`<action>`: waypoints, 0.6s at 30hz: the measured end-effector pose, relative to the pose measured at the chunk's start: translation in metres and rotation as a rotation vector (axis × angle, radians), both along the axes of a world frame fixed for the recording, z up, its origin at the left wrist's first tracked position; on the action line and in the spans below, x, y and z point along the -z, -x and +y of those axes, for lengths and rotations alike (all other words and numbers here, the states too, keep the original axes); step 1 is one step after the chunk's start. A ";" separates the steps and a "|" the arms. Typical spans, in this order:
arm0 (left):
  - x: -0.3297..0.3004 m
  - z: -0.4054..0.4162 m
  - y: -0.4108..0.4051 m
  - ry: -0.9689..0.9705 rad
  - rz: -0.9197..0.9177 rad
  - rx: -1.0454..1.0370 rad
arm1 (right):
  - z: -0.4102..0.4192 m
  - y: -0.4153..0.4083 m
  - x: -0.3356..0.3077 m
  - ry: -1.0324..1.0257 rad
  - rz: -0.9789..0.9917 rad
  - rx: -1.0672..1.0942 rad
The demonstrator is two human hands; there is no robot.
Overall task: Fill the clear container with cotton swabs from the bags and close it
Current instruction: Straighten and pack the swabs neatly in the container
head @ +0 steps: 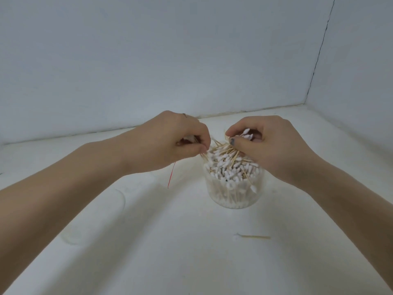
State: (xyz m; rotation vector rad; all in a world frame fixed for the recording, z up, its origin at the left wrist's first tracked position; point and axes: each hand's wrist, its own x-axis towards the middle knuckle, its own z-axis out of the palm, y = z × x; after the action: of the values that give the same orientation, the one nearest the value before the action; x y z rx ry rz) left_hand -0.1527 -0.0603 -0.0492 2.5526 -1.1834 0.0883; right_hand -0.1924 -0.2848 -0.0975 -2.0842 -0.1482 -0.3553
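Faint clear lid point(93, 211) flat on the tabletop point(191, 252) at left, set aside for closing later; left hand point(180, 139) pinching wooden swab sticks over the rim, likely to steer them in; clear container point(234, 188) upright at centre, heaped with cotton swabs point(229, 167), some crossed and jutting; right hand point(265, 143) grasping a small bunch above it; stray swab point(253, 237) lying near, right.
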 end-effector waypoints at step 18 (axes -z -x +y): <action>0.014 -0.014 -0.005 -0.208 -0.033 0.167 | 0.001 0.001 0.001 0.033 -0.021 -0.008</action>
State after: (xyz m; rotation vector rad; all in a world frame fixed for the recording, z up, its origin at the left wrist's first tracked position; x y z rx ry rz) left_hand -0.1476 -0.0745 -0.0635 2.6226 -1.4839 -0.0336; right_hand -0.1938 -0.2842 -0.0988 -2.1123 -0.1761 -0.3717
